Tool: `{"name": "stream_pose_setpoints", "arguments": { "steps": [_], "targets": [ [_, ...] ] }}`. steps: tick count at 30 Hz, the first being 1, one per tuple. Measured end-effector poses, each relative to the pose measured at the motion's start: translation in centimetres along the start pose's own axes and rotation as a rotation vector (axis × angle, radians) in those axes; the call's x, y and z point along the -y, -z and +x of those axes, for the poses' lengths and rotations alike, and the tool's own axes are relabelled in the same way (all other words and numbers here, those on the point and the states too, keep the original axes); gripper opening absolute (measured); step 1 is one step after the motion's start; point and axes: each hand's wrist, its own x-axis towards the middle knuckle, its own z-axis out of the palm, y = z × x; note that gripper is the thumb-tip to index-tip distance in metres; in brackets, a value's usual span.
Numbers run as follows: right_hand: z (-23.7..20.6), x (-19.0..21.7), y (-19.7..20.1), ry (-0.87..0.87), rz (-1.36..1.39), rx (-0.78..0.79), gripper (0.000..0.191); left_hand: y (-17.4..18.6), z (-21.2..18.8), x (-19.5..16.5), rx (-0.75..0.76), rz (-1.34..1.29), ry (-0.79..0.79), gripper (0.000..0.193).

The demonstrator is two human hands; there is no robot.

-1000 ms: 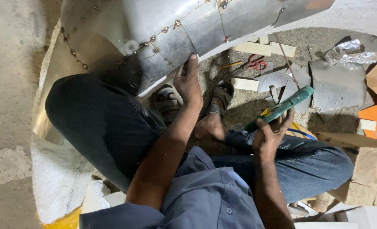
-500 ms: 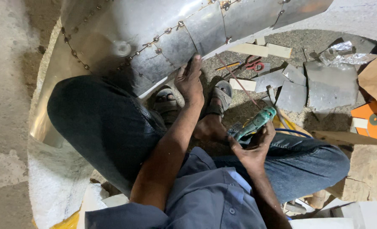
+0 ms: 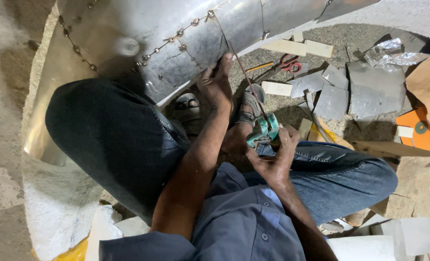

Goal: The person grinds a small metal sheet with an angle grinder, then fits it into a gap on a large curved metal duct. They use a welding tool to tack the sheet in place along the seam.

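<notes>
While my left hand [image 3: 217, 84] presses flat, fingers spread, against the riveted sheet-metal duct [image 3: 176, 34], my right hand [image 3: 273, 154] grips a green tool [image 3: 263, 129] firmly.

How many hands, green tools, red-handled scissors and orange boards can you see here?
Hands: 2, left hand on the riveted metal duct, right hand holding the tool
Green tools: 1
Red-handled scissors: 1
Orange boards: 1
Total: 5
</notes>
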Motion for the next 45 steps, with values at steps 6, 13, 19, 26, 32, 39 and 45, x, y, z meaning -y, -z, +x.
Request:
{"name": "stream_pose_setpoints", "arguments": {
  "steps": [6,13,19,26,32,39,45],
  "targets": [
    [0.2,-0.1,-0.4,-0.081,0.009,0.000,0.098,-0.6,-0.9,-0.4,-0.039,-0.054,-0.034,0.016],
    [0.4,-0.5,0.5,-0.041,0.005,-0.032,0.098,-0.5,-0.8,-0.2,0.012,0.067,-0.068,0.017],
    [0.1,-0.7,0.5,-0.105,0.036,-0.021,0.092,-1.1,-0.9,-0.5,0.009,-0.022,-0.021,0.018],
    [0.9,-0.5,0.4,-0.086,0.036,0.018,0.092,-1.2,-0.9,-0.5,0.029,-0.162,0.036,0.015],
    [1.9,-0.2,0.1,-0.074,0.030,0.014,0.093,-1.2,-0.7,1.0,-0.049,0.007,0.005,0.016],
    [2.3,0.0,-0.1,-0.081,0.046,0.005,0.092,-1.5,-1.0,1.2,-0.033,-0.090,-0.016,0.018],
    [2.5,0.0,-0.4,-0.089,0.051,0.022,0.093,-1.2,-0.5,2.1,0.008,-0.215,-0.065,0.016]
  ]
}}
